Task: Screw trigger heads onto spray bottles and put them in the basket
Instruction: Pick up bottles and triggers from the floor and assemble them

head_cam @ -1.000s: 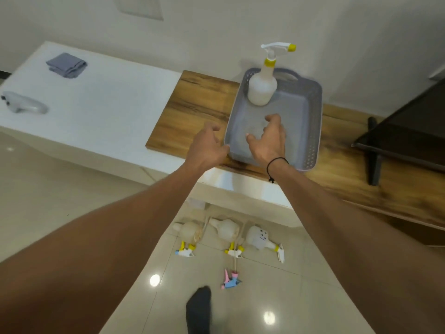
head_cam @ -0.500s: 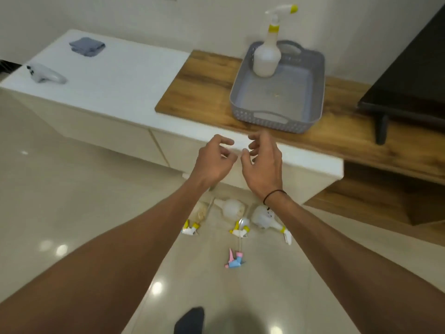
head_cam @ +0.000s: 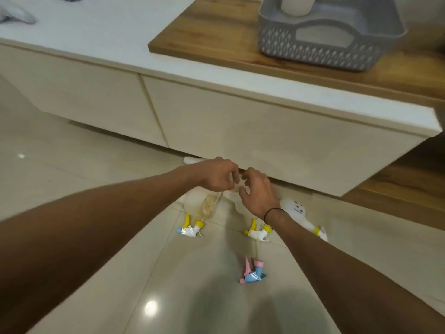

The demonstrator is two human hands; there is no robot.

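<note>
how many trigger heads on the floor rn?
4: white/yellow one at left, white/yellow one in the middle by the right wrist, one on the face-print bottle at right, pink/blue one nearest the camera. The arms may hide more.

You had no readable text, brand, number or sign in view. Only marking: small dark face-like print on white bottle (head_cam: 296,209) lying on floor by your right wrist; drawing, not lettering. Grey basket (head_cam: 320,48) on wooden top carried moulded diamond pattern, no words. Trigger heads on floor were too blurred for you to read any label.
</note>
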